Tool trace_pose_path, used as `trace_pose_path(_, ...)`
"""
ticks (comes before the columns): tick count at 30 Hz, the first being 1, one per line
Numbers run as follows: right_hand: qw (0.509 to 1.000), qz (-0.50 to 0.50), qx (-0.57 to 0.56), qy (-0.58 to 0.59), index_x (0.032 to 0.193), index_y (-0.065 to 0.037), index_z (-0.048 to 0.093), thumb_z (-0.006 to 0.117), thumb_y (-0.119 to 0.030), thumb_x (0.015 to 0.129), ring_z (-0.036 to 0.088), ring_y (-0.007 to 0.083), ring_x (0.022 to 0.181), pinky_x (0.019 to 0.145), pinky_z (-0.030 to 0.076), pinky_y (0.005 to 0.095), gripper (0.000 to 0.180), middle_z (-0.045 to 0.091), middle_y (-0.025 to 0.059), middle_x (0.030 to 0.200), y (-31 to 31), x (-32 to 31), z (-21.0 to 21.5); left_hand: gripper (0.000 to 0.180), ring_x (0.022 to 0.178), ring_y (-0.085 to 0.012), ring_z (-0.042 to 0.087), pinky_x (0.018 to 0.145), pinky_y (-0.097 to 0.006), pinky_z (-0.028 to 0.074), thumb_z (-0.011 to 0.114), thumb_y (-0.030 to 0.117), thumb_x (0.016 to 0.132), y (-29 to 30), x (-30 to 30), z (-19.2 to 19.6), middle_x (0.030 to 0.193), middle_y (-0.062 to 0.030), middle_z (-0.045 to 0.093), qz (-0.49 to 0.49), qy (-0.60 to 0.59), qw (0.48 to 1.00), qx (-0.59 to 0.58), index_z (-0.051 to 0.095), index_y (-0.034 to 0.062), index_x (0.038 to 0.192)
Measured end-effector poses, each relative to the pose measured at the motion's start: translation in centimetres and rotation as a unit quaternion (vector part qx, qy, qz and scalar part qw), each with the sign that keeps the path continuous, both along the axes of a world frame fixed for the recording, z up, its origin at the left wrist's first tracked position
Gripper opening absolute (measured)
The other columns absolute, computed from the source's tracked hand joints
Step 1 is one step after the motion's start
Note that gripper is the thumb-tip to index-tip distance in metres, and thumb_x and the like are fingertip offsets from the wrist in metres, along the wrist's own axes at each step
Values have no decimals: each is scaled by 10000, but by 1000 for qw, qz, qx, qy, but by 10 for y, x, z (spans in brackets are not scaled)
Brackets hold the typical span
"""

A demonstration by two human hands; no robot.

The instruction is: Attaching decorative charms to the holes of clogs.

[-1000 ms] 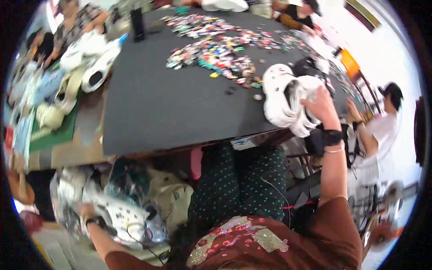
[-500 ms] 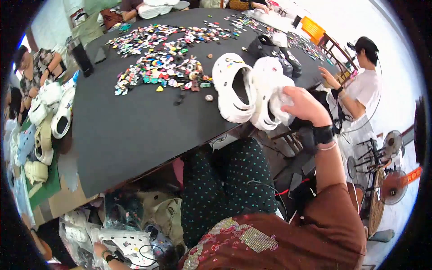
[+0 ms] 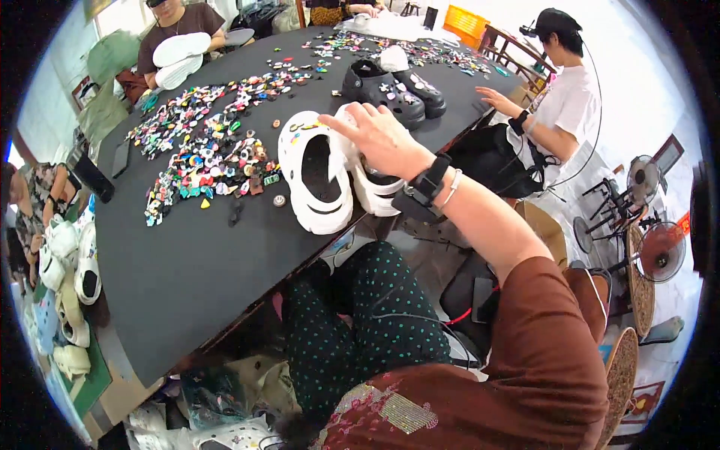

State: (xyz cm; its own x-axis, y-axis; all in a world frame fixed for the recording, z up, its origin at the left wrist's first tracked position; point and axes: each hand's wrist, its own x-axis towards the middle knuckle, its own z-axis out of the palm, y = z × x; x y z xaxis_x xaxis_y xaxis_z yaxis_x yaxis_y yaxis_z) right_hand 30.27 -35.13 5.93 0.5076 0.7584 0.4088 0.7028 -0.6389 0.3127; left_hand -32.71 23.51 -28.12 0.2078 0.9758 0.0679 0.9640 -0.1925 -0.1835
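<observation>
1. Clogs (image 3: 339, 206), white, stand side by side at the table's (image 3: 202, 262) near edge.
2. Right hand (image 3: 384, 139) lies over the right clog (image 3: 378, 201), fingers parted, grip unclear; left hand out of view.
3. They look light, springy and sturdy; heel or side rim should suit a hold.
</observation>
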Motion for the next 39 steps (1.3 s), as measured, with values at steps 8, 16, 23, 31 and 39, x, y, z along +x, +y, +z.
trace_pose_path(8, 971, 199, -101, -89, 1136, -271, 643, 599, -157, 816, 564, 216, 997, 826, 464, 385, 342, 536, 55, 1181, -13, 1, 12, 353, 605, -303, 614, 541, -434, 499, 496, 278, 1010, -61, -84, 29, 776, -140, 676, -19, 28, 996, 81, 663, -26, 943)
trace_pose_path(16, 973, 176, -140, -46, 850, -161, 666, 640, -150, 748, 530, 230, 1023, 815, 461, 375, 105, 526, 51, 1079, 21, 8, 7, 291, 879, -387, 657, 764, -480, 517, 521, 274, 982, -89, -144, 38, 973, -199, 692, 68, -47, 992, 92, 679, 32, 1016)
trace_pose_path(23, 964, 265, 1, -30, 840, -17, 609, 586, -105, 769, 558, 353, 1014, 854, 464, 422, 115, 600, 163, 1034, 39, 13, 62, 287, 872, -334, 644, 822, -419, 505, 534, 248, 987, -103, -167, 87, 924, -182, 689, -29, -107, 943, 314, 669, 30, 1117)
trace_pose_path(31, 946, 300, -82, -87, 852, -5, 534, 552, -50, 764, 537, 352, 1041, 865, 456, 417, 101, 544, 146, 1110, 180, -52, 72, 148, 758, -353, 660, 678, -422, 504, 568, 132, 935, -176, -78, 223, 802, -147, 691, 29, -312, 893, 323, 685, 60, 880)
trace_pose_path(39, 906, 399, -129, -56, 1214, -107, 602, 528, 21, 804, 518, 337, 1152, 967, 431, 420, 436, 555, 140, 1205, 274, -100, 29, 61, 666, -351, 608, 593, -408, 459, 603, 50, 893, -238, -46, 330, 742, -139, 654, -59, -264, 896, 354, 652, 46, 857)
